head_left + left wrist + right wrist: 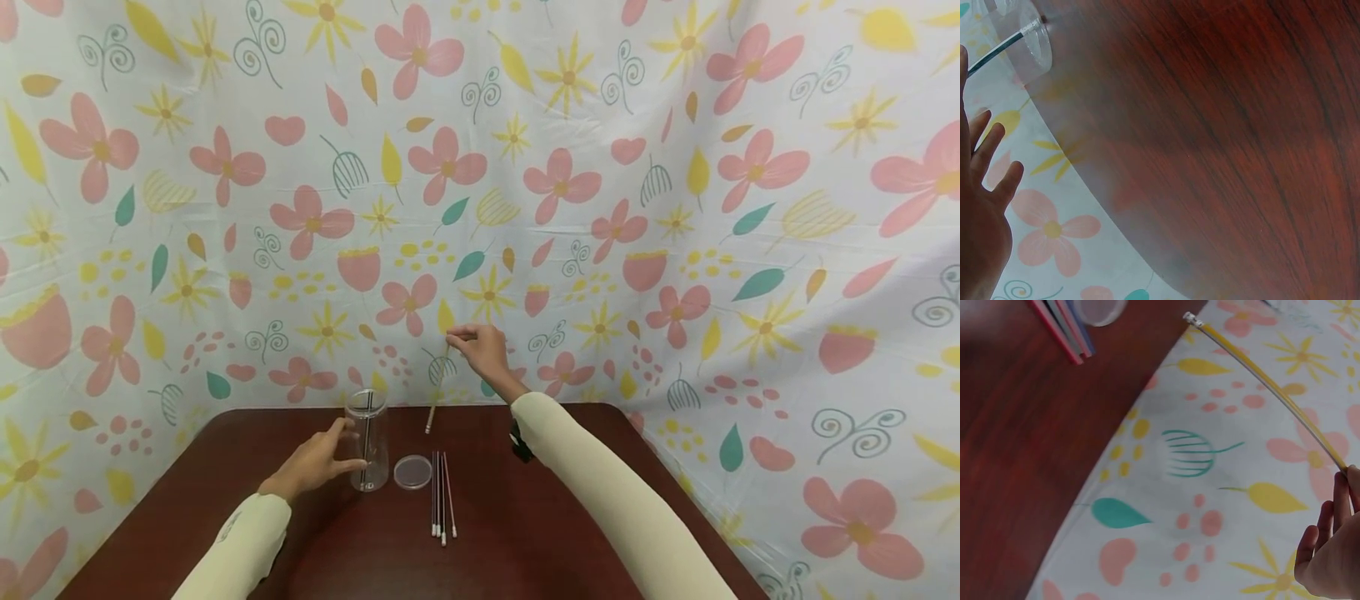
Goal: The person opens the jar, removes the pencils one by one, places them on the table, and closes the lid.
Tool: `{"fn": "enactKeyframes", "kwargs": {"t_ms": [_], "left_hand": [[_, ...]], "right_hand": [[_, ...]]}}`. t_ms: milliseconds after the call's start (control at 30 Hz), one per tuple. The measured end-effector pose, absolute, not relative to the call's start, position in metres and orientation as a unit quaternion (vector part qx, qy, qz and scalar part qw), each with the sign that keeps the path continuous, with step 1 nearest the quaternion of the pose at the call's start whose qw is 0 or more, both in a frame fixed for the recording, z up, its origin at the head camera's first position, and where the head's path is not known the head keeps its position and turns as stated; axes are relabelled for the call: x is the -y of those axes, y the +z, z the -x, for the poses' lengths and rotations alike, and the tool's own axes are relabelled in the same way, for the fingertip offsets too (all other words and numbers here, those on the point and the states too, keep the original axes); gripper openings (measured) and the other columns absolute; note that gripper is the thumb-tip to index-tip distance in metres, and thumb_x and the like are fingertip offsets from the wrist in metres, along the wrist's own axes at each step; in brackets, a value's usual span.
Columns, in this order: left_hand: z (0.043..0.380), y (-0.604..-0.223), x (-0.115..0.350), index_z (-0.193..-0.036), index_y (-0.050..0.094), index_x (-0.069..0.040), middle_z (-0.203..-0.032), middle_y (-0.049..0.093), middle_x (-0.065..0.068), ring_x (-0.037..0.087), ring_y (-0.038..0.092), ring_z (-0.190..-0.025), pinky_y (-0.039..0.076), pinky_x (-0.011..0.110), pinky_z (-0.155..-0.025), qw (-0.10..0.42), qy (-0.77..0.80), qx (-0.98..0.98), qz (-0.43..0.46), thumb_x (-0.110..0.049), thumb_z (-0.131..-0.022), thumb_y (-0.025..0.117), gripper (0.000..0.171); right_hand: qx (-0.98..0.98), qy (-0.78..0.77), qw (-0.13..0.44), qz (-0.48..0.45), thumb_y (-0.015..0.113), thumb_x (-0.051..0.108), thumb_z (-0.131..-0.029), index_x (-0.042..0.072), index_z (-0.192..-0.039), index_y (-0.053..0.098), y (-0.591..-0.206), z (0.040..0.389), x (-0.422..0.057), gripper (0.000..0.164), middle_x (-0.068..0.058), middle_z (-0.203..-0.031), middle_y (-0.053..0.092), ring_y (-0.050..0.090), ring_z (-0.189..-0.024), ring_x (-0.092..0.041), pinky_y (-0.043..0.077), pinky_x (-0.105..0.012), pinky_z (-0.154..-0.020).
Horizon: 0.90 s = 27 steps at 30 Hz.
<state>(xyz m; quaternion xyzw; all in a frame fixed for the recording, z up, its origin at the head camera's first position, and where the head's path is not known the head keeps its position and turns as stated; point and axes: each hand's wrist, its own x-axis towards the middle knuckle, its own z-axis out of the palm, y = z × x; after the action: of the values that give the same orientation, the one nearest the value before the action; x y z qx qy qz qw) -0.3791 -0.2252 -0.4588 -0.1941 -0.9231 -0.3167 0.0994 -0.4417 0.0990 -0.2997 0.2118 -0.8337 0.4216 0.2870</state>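
My left hand (311, 461) holds the clear jar (379, 450) from its left side, thumb across the lower front and fingers higher up. The jar stands upright and uncapped, with a dark pencil (367, 429) inside; its base shows in the left wrist view. Up and to the right, my right hand (483, 350) pinches a yellow pencil (1266, 381) by one end. That pencil hangs slanted, its eraser end lowest, above the table's far edge. Several pencils (437, 500) with white eraser ends lie side by side on the table.
A round clear lid (412, 472) lies flat between the jar and the loose pencils. The dark red-brown wooden table (360, 558) has rounded far corners. A flowered cloth (480, 225) hangs behind and along both sides.
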Motion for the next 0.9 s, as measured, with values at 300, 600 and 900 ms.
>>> {"fn": "enactKeyframes", "kwargs": {"t_ms": [300, 600, 900], "left_hand": [[0.380, -0.459, 0.226, -0.142, 0.044, -0.010, -0.141, 0.063, 0.014, 0.040, 0.061, -0.126, 0.051, 0.059, -0.096, 0.104, -0.311, 0.925, 0.194, -0.040, -0.091, 0.081, 0.070], [0.381, -0.461, 0.227, -0.142, 0.044, -0.010, -0.141, 0.064, 0.014, 0.040, 0.061, -0.126, 0.052, 0.058, -0.095, 0.102, -0.314, 0.923, 0.196, -0.040, -0.091, 0.082, 0.071], [0.381, -0.460, 0.226, -0.144, 0.043, -0.011, -0.143, 0.063, 0.012, 0.039, 0.060, -0.128, 0.051, 0.057, -0.095, 0.091, -0.319, 0.925, 0.185, -0.040, -0.091, 0.081, 0.071]], "right_hand": [[0.861, 0.392, 0.249, -0.208, 0.076, 0.020, -0.097, 0.005, -0.109, 0.081, -0.343, 0.444, -0.124, 0.020, -0.012, -0.103, 0.079, 0.075, -0.092, -0.029, 0.058, -0.048, -0.078], [0.868, 0.373, 0.238, -0.226, 0.076, 0.013, -0.096, 0.002, -0.103, 0.082, -0.390, 0.442, -0.138, 0.014, -0.015, -0.097, 0.079, 0.074, -0.076, -0.026, 0.052, -0.033, -0.061], [0.866, 0.402, 0.220, -0.200, 0.075, 0.016, -0.098, 0.003, -0.106, 0.081, -0.422, 0.444, -0.134, 0.017, -0.011, -0.102, 0.079, 0.075, -0.095, -0.029, 0.060, -0.050, -0.082]]}}
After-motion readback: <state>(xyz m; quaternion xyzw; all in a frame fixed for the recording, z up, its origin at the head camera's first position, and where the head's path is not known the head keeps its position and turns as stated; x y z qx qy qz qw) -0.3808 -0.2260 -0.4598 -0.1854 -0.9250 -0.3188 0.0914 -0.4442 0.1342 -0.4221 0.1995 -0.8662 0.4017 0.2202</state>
